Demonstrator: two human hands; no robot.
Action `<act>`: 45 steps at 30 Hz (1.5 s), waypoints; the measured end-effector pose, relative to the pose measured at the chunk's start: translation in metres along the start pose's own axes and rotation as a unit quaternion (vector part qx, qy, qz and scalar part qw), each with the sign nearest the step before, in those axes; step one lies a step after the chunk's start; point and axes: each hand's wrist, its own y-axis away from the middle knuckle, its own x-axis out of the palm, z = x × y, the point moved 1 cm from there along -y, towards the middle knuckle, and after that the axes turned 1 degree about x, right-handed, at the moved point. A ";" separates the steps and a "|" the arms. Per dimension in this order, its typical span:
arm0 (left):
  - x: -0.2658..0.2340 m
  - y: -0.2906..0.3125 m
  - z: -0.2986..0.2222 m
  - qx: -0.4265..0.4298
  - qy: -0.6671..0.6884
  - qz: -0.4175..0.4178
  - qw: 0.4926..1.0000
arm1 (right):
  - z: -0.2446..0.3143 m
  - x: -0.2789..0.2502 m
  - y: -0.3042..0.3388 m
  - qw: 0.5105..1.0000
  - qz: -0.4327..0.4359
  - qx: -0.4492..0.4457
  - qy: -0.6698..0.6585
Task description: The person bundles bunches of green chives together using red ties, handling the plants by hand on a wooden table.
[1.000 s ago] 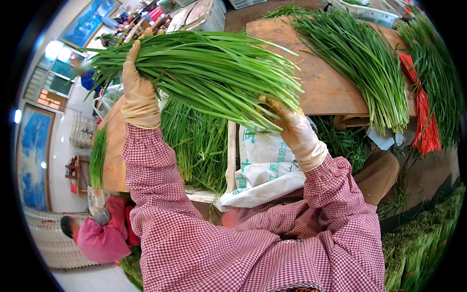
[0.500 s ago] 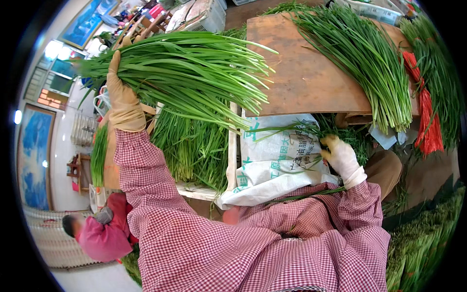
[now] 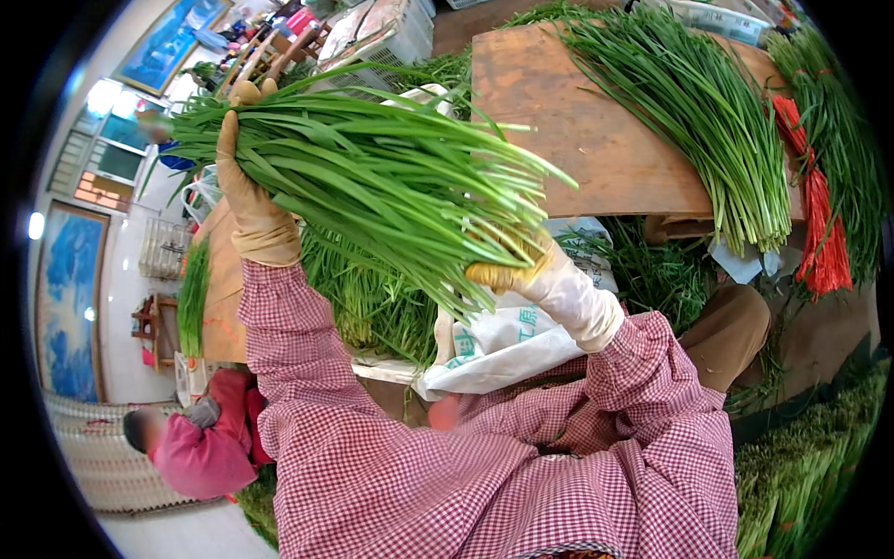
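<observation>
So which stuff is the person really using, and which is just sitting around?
In use:
- bunch of green chives, held up
- left hand, gloved, gripping the bunch
- right hand, gloved, under the leaf tips

Just lying about:
- wooden board
- chive pile on the board
- red ties
- white sack

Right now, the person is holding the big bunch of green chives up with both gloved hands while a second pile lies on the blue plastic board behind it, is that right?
Not quite: the board is bare brown wood, not blue plastic, as the head view shows. The rest holds: the left hand and right hand, both gloved, hold up the bunch of chives, and a second pile lies on the board.
</observation>
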 end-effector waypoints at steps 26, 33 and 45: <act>-0.041 0.019 -0.003 -0.007 0.034 -0.048 0.998 | 0.010 -0.049 0.023 0.978 0.010 0.097 0.184; -0.034 0.029 0.010 -0.031 0.036 -0.070 0.996 | 0.018 -0.064 0.038 0.826 -0.232 -0.102 0.503; -0.019 0.039 0.011 -0.014 0.002 -0.053 0.998 | 0.038 -0.023 0.002 0.738 -0.167 -0.323 0.568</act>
